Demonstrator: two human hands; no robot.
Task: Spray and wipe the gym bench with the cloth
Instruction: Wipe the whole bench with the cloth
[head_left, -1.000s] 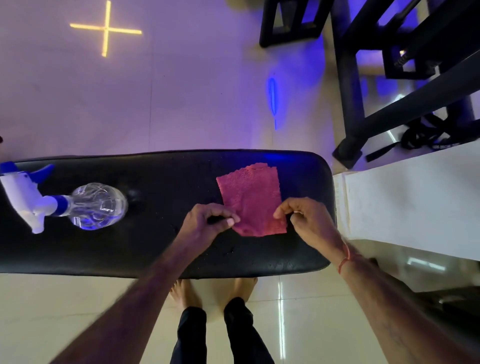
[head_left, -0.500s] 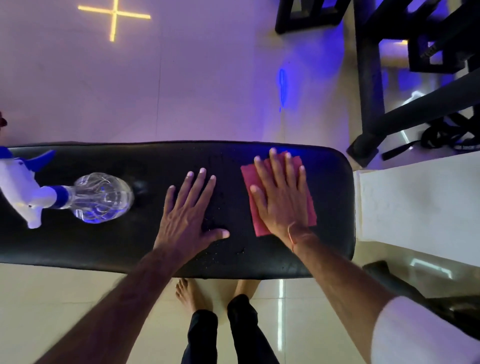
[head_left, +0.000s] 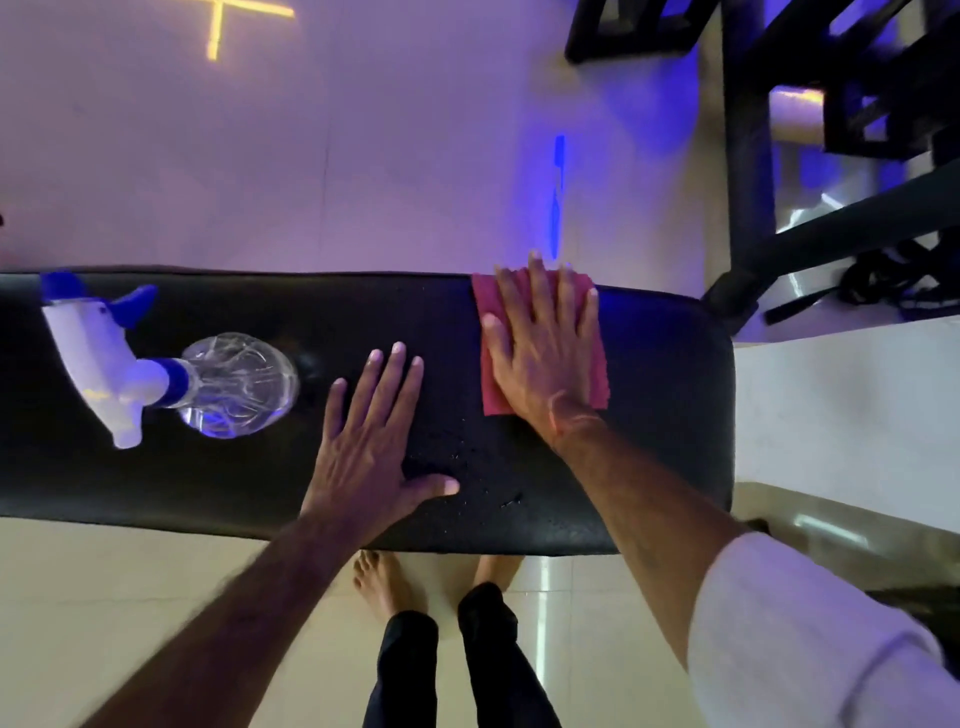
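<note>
The black padded gym bench (head_left: 665, 415) runs left to right below me. A red cloth (head_left: 599, 374) lies on its right part, reaching the far edge. My right hand (head_left: 540, 353) presses flat on the cloth, fingers spread and pointing away from me. My left hand (head_left: 369, 431) rests palm down on the bare pad near the middle, holding nothing. Small droplets (head_left: 467, 467) glisten on the pad between my hands. A clear spray bottle (head_left: 208, 384) with a white and blue trigger head lies on its side at the left end.
A black metal equipment frame (head_left: 748, 156) stands beyond the bench's right end, with dark straps (head_left: 883, 280) on the floor beside it. A white ledge (head_left: 841, 415) sits just right of the bench. My bare feet (head_left: 384, 582) stand under the near edge.
Both hands let go of the cloth's near corners and went flat. My right hand then slid the cloth away from me to the far edge; my left hand stayed on the pad.
</note>
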